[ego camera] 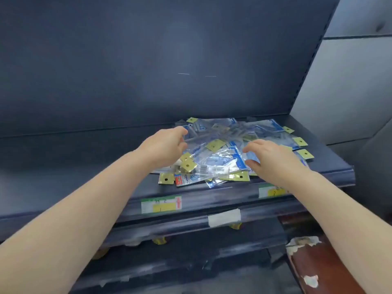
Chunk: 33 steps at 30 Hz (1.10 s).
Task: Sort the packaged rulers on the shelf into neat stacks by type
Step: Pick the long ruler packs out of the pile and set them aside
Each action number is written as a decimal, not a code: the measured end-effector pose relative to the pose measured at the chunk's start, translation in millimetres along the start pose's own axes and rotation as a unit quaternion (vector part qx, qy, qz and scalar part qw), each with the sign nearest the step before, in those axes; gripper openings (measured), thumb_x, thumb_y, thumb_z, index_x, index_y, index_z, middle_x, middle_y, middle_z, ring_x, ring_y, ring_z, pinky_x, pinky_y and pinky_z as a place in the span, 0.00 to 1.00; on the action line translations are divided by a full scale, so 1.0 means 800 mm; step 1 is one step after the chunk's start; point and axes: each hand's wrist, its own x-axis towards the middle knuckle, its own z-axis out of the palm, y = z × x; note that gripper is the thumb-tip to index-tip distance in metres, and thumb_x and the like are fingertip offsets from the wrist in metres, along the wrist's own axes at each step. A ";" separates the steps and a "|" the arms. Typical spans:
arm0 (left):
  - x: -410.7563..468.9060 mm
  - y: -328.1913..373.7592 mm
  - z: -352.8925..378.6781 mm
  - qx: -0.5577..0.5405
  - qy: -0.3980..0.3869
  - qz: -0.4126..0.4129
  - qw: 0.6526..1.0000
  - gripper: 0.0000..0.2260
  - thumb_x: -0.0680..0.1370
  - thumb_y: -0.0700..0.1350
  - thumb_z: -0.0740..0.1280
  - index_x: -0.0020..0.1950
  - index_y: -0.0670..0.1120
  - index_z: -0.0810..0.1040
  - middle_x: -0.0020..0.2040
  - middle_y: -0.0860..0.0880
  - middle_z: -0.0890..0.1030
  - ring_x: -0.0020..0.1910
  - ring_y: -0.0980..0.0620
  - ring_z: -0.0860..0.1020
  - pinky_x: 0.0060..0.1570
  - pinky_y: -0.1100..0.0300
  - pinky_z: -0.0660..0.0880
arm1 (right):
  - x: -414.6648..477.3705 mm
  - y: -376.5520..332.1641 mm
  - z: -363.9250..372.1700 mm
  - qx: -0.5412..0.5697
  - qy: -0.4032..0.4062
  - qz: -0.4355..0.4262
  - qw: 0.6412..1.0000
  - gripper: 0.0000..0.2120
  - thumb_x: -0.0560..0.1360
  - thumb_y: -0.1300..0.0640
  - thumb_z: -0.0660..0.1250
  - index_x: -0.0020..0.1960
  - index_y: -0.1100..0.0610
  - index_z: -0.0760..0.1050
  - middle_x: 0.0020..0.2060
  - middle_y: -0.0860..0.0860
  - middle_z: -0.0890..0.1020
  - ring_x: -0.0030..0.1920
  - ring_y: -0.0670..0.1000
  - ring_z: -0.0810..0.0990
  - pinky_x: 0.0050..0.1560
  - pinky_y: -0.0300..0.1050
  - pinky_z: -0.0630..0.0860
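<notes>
A loose heap of packaged rulers [224, 149] lies on the dark shelf [74, 162], right of centre. The packs are clear plastic sleeves with blue print and gold hang tabs, pointing in different directions and overlapping. My left hand [165, 148] rests at the heap's left edge, fingers spread and curled over the nearest packs. My right hand [269, 158] hovers over the heap's right side with fingers apart, thumb near a blue-printed pack. Whether either hand pinches a pack cannot be told.
The shelf's front rail carries price labels [161, 204] and a white tape strip [224, 217]. Lower shelves sit below with gold tabs [160, 240] peeking out. A dark back panel [169, 60] rises behind. A brown worn surface [318, 266] is at the lower right.
</notes>
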 end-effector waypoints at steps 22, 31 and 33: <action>0.056 -0.025 0.028 -0.038 0.039 -0.113 0.992 0.18 0.83 0.47 0.59 0.73 0.50 0.68 0.72 0.51 0.71 0.70 0.48 0.64 0.61 0.51 0.68 | 0.160 -0.003 0.047 0.025 -0.088 -0.212 0.973 0.19 0.79 0.48 0.62 0.70 0.43 0.69 0.67 0.47 0.70 0.66 0.54 0.69 0.61 0.50 0.67; 0.046 -0.001 0.039 -0.091 0.089 -0.159 0.979 0.17 0.82 0.47 0.60 0.71 0.52 0.72 0.71 0.53 0.72 0.71 0.52 0.66 0.66 0.54 0.67 | 0.163 0.011 0.033 -0.005 -0.058 -0.219 0.974 0.19 0.73 0.39 0.67 0.60 0.46 0.70 0.59 0.45 0.72 0.64 0.50 0.67 0.63 0.51 0.63; 0.047 0.003 0.040 -0.101 0.099 -0.166 0.976 0.17 0.82 0.46 0.61 0.71 0.52 0.72 0.71 0.53 0.72 0.70 0.53 0.67 0.66 0.53 0.68 | 0.156 0.016 0.033 0.015 -0.044 -0.212 0.976 0.16 0.74 0.41 0.66 0.57 0.47 0.70 0.57 0.44 0.73 0.62 0.50 0.69 0.64 0.51 0.62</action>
